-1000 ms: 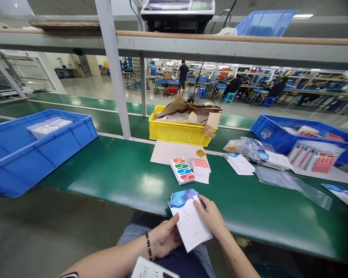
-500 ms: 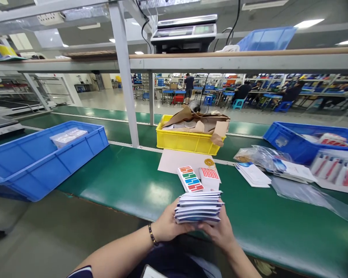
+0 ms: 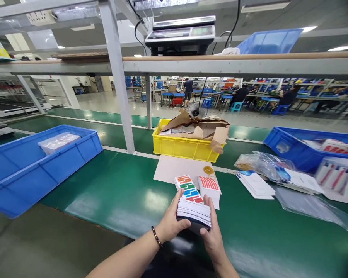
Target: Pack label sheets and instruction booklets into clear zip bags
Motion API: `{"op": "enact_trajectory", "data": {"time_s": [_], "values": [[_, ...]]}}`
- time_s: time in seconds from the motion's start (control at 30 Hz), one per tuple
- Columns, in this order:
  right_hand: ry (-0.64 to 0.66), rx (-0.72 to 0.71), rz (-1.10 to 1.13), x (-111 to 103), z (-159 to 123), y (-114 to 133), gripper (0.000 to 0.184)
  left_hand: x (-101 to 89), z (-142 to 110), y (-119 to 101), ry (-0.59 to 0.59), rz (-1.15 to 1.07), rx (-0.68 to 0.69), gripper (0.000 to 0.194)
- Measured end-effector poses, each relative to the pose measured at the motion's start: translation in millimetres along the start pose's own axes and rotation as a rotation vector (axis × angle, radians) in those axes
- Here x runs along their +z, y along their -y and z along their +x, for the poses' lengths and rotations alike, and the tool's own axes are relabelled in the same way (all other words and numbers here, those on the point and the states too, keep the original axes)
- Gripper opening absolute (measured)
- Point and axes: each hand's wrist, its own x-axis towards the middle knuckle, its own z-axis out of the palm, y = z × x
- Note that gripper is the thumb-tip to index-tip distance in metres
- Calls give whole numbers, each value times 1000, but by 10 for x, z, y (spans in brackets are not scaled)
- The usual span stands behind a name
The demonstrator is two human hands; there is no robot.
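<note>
Between my palms is a thick stack of folded booklets (image 3: 194, 211), white edges up and a dark cover toward me. My left hand (image 3: 171, 218) presses its left side, thumb along the near edge. My right hand (image 3: 213, 231) holds the right side, fingers pointing forward. Just beyond the stack lies a pile of cards (image 3: 188, 188) with orange, green, blue and red patterns, its near end partly hidden by the stack. Beside it on the right is a pile with red stripes (image 3: 209, 183). Both rest by a white sheet (image 3: 169, 168), where yellow rubber bands (image 3: 208, 170) lie.
A yellow crate (image 3: 185, 148) of torn brown paper stands behind the sheet. Blue crates stand left (image 3: 75, 162) and right (image 3: 287, 146). White leaflets (image 3: 256, 185) and plastic bags (image 3: 258, 162) lie at right. A shelf (image 3: 234, 65) crosses overhead, carrying a scale (image 3: 181, 36).
Both hands have moved the booklet stack slightly away from me and turned it, so its white edges now face up. The camera view has shifted a little.
</note>
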Motion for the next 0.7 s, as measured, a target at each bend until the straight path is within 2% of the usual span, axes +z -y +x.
{"op": "enact_trajectory", "data": {"time_s": [0.13, 0.23, 0.37, 0.47, 0.6, 0.7], "values": [[-55, 26, 83, -11, 89, 54, 67, -17, 57, -65, 45, -9, 13, 96], [-71, 138, 157, -44, 141, 62, 55, -4, 82, -55, 45, -24, 32, 93], [-90, 241, 123, -94, 169, 83, 48, 60, 97, 29, -160, -7, -40, 65], [-83, 228, 133, -78, 147, 81, 48, 95, 99, 64, -222, -18, -126, 53], [-99, 218, 124, -20, 105, 65, 55, 99, 75, 28, -163, -27, -113, 54], [-50, 179, 181, -18, 85, 85, 62, 67, 45, 24, -58, -80, -2, 71]]}}
